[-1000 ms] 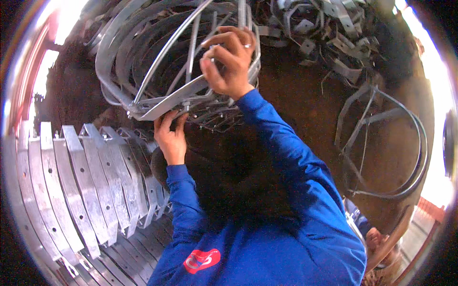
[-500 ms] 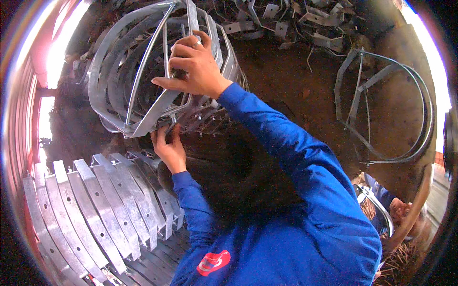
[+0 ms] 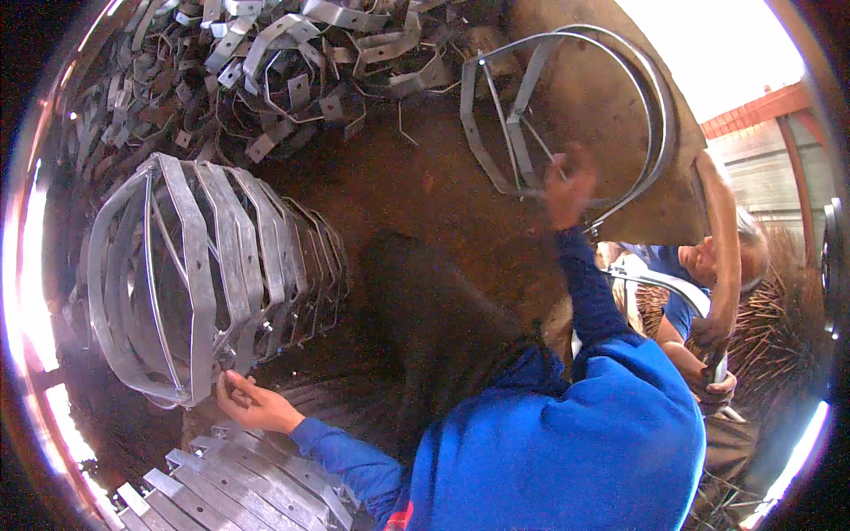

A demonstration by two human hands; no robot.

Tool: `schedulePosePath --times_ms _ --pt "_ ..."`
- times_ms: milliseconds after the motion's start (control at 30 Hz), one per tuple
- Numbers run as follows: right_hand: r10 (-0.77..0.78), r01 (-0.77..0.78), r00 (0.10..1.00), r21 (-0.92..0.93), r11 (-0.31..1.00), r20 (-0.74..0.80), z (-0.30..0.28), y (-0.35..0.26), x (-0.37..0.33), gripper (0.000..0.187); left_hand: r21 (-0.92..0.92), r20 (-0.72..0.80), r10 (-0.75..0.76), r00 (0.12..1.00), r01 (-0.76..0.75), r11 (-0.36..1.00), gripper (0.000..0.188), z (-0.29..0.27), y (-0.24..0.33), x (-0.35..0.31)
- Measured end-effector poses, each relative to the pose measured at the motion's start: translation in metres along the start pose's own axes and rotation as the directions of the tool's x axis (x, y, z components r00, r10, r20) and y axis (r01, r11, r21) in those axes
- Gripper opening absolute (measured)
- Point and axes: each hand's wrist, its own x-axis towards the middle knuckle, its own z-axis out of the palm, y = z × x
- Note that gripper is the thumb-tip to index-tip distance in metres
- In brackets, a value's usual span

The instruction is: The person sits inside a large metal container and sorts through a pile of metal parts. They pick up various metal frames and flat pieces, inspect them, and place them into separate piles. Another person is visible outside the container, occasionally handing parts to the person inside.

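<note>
At the left, a row of grey metal strap hoops (image 3: 202, 243), each with bent corners and a thin rod across it, stands on its rims. My left hand (image 3: 252, 405) is at the lower edge of the nearest hoop, fingers curled and pinching by the rod's end; what they hold is too small to name. My right hand (image 3: 571, 188) is raised to the right, smeared by motion, over the lower edge of a single metal hoop frame (image 3: 524, 115). That frame lies on a brown surface, with rods across its inside. Whether my right fingers touch it cannot be made out.
A heap of bent metal straps (image 3: 297, 66) fills the back left. Flat metal bars with holes (image 3: 221, 482) lie at the lower left. On the right another person (image 3: 677, 265) handles a curved metal strip (image 3: 664, 281), beside a pile of thin brown rods (image 3: 775, 305).
My right hand has left the near hoop and swung right to the single hoop frame. My left hand stays at the near hoop's lower edge. The view has turned right.
</note>
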Motion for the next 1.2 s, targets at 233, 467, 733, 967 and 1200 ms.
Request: schedulePosePath --times_ms 233,467,733,967,1200 --pt "-0.522 0.338 0.795 -0.489 0.804 -0.308 -0.115 -0.046 0.113 0.033 -0.055 -0.016 0.005 1.0 -0.006 0.998 0.032 0.016 0.02 -0.003" --pt "-0.38 0.336 0.92 -0.695 0.636 0.097 -0.114 -0.068 0.18 0.049 -0.027 -0.118 0.021 0.993 -0.025 0.999 0.023 0.024 0.045 0.009" --pt "-0.501 0.205 0.865 -0.925 0.321 0.018 -0.077 0.071 0.203 0.056 -0.142 -0.139 -0.109 0.984 0.089 0.986 0.022 -0.013 0.034 -0.012" --pt "-0.408 0.307 0.91 -0.768 0.562 0.065 -0.098 0.04 0.2 0.049 -0.166 -0.072 -0.117 0.991 0.104 0.981 0.037 -0.037 0.054 -0.005" --pt "-0.535 0.512 0.837 -0.51 0.692 0.115 -0.09 -0.001 0.166 0.045 -0.196 0.017 -0.259 0.966 0.258 0.946 0.052 -0.097 0.043 -0.022"
